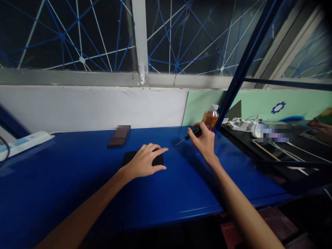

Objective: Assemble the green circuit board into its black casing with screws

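Note:
My right hand (203, 141) is closed round the dark green handle of a screwdriver (187, 137). Its thin metal shaft slants down to the left, with the tip close to a tiny screw-like piece (173, 149) on the blue table (166, 197). On a flat black rectangular object (129, 157) rests my left hand (146, 160), palm down with thumb and fingers spread. The hand covers much of that object, so I cannot tell what kind it is.
A bottle of amber drink (210, 119) with a white cap stands behind my right hand. A dark phone-like slab (119, 136) lies at the back. The left edge holds a white power strip (28, 142). Beyond a blue post (240, 74), cables and a person's hand (323, 127) show.

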Action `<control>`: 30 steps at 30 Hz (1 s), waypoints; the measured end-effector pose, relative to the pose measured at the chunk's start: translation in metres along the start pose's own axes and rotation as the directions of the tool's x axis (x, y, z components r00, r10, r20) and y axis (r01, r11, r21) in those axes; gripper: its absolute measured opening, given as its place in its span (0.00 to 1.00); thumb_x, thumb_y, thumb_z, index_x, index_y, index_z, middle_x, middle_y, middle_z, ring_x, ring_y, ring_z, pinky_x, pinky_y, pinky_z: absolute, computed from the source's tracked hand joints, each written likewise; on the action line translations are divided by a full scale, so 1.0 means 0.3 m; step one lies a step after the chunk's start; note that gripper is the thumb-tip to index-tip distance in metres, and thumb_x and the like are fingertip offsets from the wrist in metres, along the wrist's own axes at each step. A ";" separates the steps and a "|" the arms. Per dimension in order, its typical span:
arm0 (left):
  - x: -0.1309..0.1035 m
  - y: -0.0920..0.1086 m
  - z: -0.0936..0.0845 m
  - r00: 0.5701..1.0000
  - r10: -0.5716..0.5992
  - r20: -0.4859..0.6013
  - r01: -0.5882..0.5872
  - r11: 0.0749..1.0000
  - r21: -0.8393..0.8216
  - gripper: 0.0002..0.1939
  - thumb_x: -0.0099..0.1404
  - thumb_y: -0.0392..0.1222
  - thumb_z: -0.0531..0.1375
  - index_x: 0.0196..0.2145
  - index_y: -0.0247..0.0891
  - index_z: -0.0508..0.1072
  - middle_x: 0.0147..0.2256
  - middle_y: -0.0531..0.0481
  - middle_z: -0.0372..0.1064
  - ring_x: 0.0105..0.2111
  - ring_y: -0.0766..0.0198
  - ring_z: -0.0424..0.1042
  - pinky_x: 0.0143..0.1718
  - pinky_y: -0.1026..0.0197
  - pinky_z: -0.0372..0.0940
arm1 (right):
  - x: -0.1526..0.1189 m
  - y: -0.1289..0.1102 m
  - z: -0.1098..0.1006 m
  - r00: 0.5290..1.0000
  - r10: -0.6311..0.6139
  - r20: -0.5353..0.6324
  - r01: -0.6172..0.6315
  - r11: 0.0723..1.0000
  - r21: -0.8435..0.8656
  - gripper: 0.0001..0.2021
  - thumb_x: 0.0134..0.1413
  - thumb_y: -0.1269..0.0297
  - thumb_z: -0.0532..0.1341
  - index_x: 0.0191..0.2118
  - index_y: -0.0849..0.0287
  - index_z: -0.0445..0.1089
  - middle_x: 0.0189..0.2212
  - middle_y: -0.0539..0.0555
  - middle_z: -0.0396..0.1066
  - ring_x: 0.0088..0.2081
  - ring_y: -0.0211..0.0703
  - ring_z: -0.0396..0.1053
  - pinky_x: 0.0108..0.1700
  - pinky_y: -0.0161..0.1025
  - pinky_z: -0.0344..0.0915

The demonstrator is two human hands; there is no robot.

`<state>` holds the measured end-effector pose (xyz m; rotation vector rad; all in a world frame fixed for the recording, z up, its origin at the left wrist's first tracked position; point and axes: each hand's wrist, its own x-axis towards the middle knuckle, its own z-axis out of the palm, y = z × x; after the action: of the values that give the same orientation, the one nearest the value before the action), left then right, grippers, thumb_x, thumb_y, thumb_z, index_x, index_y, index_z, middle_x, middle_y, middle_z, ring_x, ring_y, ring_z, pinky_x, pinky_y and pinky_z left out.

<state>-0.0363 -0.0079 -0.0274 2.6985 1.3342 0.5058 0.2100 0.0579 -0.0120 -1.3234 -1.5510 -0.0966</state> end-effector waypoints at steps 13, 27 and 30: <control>-0.011 -0.087 -0.075 0.995 0.046 0.087 -0.042 0.998 -0.051 0.18 0.62 0.56 0.60 0.49 0.56 0.74 0.51 0.47 0.65 0.47 0.51 0.67 0.44 0.50 0.64 | -0.001 -0.002 -0.007 0.999 0.032 0.012 -0.033 0.999 0.005 0.11 0.52 0.53 0.59 0.34 0.56 0.69 0.19 0.49 0.68 0.22 0.41 0.68 0.28 0.36 0.63; -0.005 -0.071 -0.015 0.977 -0.166 -0.136 0.201 0.929 0.310 0.30 0.69 0.62 0.43 0.54 0.40 0.71 0.39 0.39 0.65 0.37 0.52 0.65 0.38 0.53 0.60 | 0.000 -0.013 -0.012 0.999 0.046 0.001 -0.046 0.998 0.039 0.12 0.52 0.52 0.59 0.33 0.56 0.69 0.19 0.49 0.69 0.20 0.40 0.67 0.26 0.36 0.63; -0.010 -0.085 -0.012 0.960 -0.214 -0.179 0.264 0.902 0.340 0.31 0.70 0.61 0.42 0.52 0.36 0.72 0.36 0.39 0.66 0.35 0.51 0.67 0.37 0.52 0.61 | 0.002 -0.012 -0.015 0.999 0.043 -0.016 -0.042 0.998 0.049 0.12 0.52 0.52 0.59 0.33 0.56 0.68 0.19 0.49 0.69 0.19 0.41 0.67 0.25 0.36 0.63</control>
<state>-0.0585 0.0052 -0.0305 2.7501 1.9430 0.4662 0.2103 0.0541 -0.0075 -1.3136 -1.5017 -0.0433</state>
